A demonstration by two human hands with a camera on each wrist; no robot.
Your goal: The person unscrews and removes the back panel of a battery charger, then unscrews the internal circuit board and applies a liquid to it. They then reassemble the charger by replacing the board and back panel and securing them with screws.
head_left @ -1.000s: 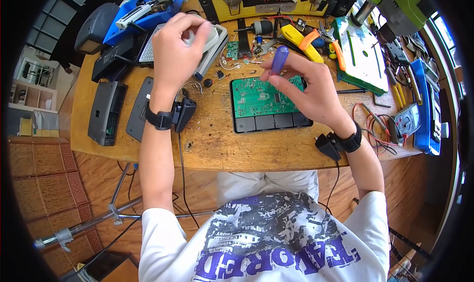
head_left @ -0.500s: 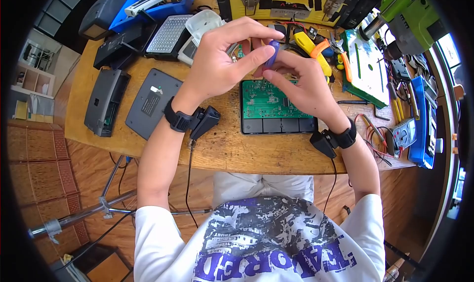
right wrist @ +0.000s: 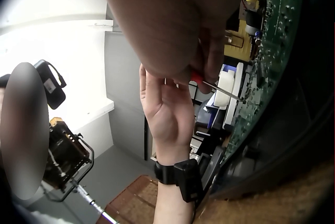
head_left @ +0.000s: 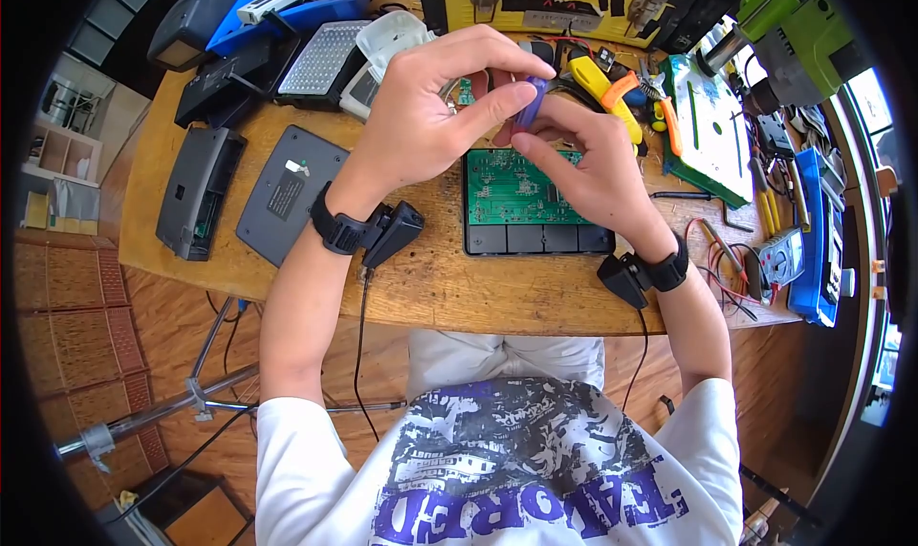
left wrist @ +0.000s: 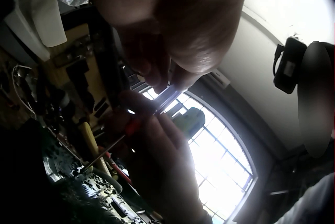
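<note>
A screwdriver with a translucent purple handle stands over a green circuit board set in a black casing. My left hand pinches the handle's upper end between thumb and fingers. Lower down, near the red collar, my right hand grips the same screwdriver. Its thin metal shaft runs down at a slant, and the tip meets the board's surface in the left wrist view. The far part of the board is hidden behind both hands in the head view.
Left of the board lie a dark grey cover and a black housing. A yellow toolbox stands at the back. Rightward are a yellow-handled tool, a white-topped green block, a multimeter and a drill press.
My left hand has come rightward from over the parts at the back left and taken the top of the screwdriver handle. My right hand has kept its hold on the screwdriver over the board.
</note>
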